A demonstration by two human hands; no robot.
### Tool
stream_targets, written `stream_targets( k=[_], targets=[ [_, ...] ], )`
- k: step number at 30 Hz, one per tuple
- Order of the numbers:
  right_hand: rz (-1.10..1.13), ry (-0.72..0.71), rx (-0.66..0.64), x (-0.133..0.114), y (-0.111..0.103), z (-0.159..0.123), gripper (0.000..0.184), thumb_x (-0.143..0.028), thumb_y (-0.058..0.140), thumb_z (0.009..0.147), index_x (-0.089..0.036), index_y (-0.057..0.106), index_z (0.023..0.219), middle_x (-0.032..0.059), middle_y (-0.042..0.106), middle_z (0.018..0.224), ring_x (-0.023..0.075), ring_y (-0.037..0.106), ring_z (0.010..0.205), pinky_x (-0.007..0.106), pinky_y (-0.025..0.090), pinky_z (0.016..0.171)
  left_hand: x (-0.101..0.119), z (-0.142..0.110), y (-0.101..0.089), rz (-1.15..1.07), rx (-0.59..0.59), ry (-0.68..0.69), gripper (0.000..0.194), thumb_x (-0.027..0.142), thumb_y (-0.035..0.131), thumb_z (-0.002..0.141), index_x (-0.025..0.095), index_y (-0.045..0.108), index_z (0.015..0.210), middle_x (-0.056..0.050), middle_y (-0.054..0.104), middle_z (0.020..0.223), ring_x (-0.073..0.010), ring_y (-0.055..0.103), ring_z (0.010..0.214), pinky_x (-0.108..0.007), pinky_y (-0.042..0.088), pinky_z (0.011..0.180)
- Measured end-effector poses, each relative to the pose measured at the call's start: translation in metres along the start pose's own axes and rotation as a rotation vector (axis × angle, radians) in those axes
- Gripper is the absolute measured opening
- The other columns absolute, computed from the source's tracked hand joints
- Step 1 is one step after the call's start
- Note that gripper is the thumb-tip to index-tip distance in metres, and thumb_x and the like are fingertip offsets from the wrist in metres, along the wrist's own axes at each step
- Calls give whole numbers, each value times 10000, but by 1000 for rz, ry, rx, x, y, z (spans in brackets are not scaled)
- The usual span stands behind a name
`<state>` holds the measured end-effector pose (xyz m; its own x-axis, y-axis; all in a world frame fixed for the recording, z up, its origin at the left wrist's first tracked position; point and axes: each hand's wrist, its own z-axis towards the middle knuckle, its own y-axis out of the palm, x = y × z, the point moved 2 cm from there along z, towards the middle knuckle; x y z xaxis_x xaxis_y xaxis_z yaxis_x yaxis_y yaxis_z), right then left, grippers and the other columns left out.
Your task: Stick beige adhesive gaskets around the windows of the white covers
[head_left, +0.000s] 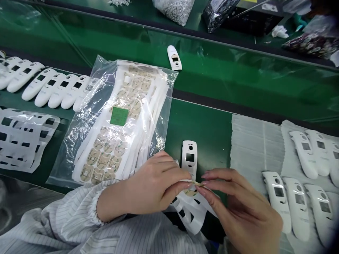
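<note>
My left hand (155, 187) and my right hand (235, 204) meet at the lower middle, fingertips pinched together on a small tan sticker (197, 183). Under them hangs a white backing sheet (192, 210) with cut-out holes, held in my left hand. Just behind the fingertips a white plastic casing (189, 158) with a square window lies on the green table. Left of my hands lies a clear bag of sticker sheets (119, 120) with a green label.
Rows of white casings lie at the far left (47, 84) and on white foam at the right (299, 197). One casing (174, 57) sits on the green conveyor belt (238, 74). Used backing sheets (23, 137) lie at the left. Bags of parts (173, 8) stand beyond.
</note>
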<state>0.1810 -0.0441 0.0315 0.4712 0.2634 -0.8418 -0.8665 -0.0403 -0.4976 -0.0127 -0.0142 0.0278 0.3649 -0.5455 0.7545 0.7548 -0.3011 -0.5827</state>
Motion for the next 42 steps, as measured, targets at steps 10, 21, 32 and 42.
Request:
stream_targets(
  k=[10, 21, 32, 42],
  targets=[
    [-267, 100, 109, -28, -3, -1, 160, -202, 707, 826, -291, 657, 950, 45, 648, 901, 194, 613, 742, 340, 514, 623, 6, -9, -5, 193, 113, 216, 186, 111, 534, 922, 140, 614, 1087, -24, 696, 767, -156, 605, 710, -322, 478, 731],
    [-202, -168, -62, -31, -14, 3, 260, 45, 655, 752, -166, 684, 901, 60, 618, 950, 166, 616, 871, 292, 527, 627, 19, -5, -16, 294, 150, 324, 179, 111, 528, 954, 124, 706, 959, -18, 752, 801, -125, 673, 748, -294, 523, 731],
    [-202, -301, -94, -29, -17, 1, 281, 61, 677, 711, -160, 669, 884, 34, 620, 929, 183, 615, 937, 317, 544, 711, 16, -5, -20, 290, 98, 312, 185, 98, 515, 954, 94, 697, 984, -56, 759, 813, -149, 683, 745, -297, 519, 707],
    [-382, -186, 3, -36, -11, -4, 293, -11, 693, 787, -200, 706, 1010, 58, 625, 1070, 181, 620, 983, 298, 534, 692, 16, -6, -17, 290, 106, 314, 163, 88, 539, 942, 89, 701, 956, -56, 754, 794, -149, 680, 717, -298, 520, 673]
  ],
)
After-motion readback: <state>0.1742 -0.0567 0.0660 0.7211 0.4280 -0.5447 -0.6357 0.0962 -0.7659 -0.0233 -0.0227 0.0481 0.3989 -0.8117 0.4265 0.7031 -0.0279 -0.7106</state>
